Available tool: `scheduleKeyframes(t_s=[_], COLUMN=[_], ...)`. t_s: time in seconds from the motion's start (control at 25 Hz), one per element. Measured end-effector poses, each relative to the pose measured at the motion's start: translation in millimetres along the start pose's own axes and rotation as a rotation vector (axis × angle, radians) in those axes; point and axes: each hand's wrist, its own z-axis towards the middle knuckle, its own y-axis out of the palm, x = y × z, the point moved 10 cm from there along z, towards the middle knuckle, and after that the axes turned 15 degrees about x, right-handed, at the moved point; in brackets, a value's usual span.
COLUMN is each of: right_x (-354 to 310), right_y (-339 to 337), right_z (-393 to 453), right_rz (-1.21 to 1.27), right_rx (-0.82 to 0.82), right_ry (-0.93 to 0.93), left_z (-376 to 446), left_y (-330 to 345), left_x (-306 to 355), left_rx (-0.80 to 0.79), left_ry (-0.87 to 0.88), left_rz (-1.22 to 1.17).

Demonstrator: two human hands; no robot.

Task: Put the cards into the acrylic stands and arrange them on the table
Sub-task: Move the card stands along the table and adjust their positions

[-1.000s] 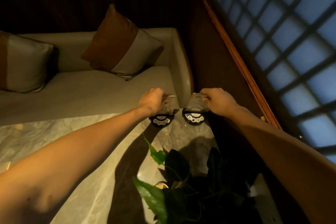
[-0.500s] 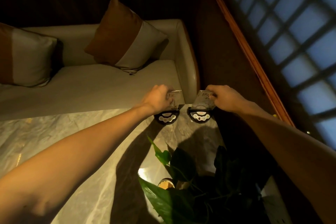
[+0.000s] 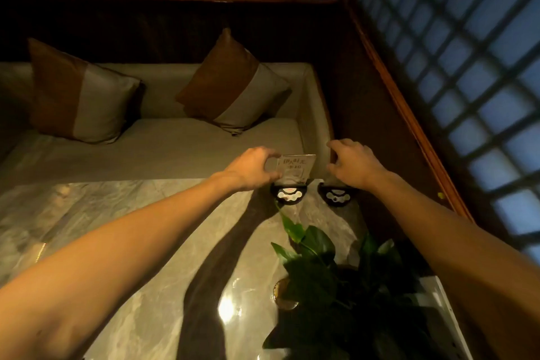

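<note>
Two black round bases with white button panels sit side by side at the far edge of the marble table [image 3: 131,237]. The left acrylic stand [image 3: 295,170] is upright on its base [image 3: 289,196] and holds a card with handwritten characters. My left hand [image 3: 252,168] pinches that stand's left edge between thumb and forefinger. My right hand [image 3: 355,165] hovers over the right base [image 3: 336,196] with fingers apart, and it hides most of the right stand's clear panel.
A leafy potted plant [image 3: 318,269] stands on the table just in front of the two bases. Beyond the table's edge is a beige sofa [image 3: 163,149] with two brown-and-cream cushions. A wooden ledge [image 3: 409,114] and a lattice window run along the right.
Both hands were closed on the stands' tops earlier. My right hand has opened and lifted off, and my left hand has slid to the left stand's edge, so its card now shows. The camera tilted up.
</note>
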Motion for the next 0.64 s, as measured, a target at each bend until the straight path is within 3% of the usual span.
scheduleKeyframes(t_s=[0.32,0.64], right_x=[-188,-385], right_y=[-37,30], right_z=[-51,-139], right_rz=[0.093,0.245], right_rx=[0.129,0.007], right_ry=[-0.180,-0.342], left_z=[-124,-299], left_y=[-121,-194], left_x=[-69,-194], left_rx=[0.123,0.265], left_ry=[-0.066,-0.268], left_rz=[-0.001,-0.067])
